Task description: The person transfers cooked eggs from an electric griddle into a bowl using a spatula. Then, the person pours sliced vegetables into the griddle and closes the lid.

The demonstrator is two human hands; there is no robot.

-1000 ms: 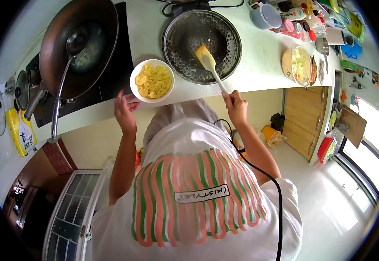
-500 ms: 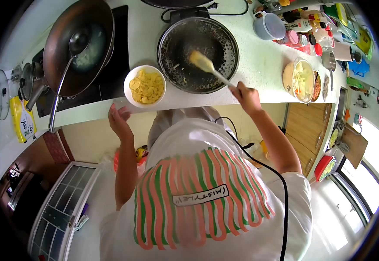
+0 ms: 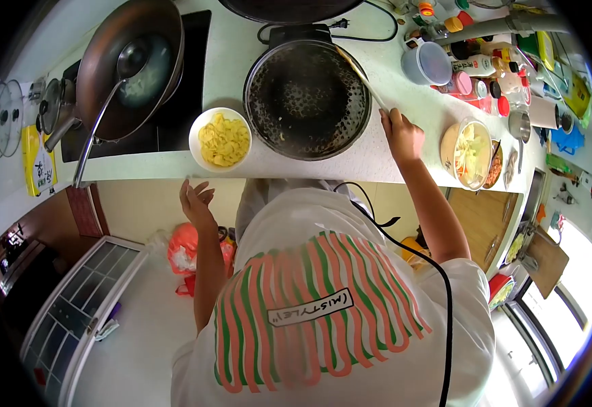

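Pan (image 3: pixel 303 102) taken as clock centre, 12 away from the wearer. Spatula (image 3: pixel 365 81) lies along the rim from about 1 to 2 o'clock, head near the hinge; whether it touches the rim cannot be told. Pan surface dark, holding only small specks. Bowl (image 3: pixel 195 159) of yellow pieces, egg by the look, at 8 o'clock, just beside the pan; presumably set there for a short transfer. Wok (image 3: pixel 99 81) with ladle (image 3: pixel 133 60) at 9–10, its handle pointing towards the wearer, likely for easy reach.

Grip: right hand (image 3: pixel 402 136), between 3 and 4 o'clock, has fingers closed round the spatula's handle end, probably to stay clear of heat. Left hand (image 3: pixel 198 202), between 6 and 7 from the bowl, is loosely curled, fingers parted, nothing visible held; contact with the counter edge uncertain.
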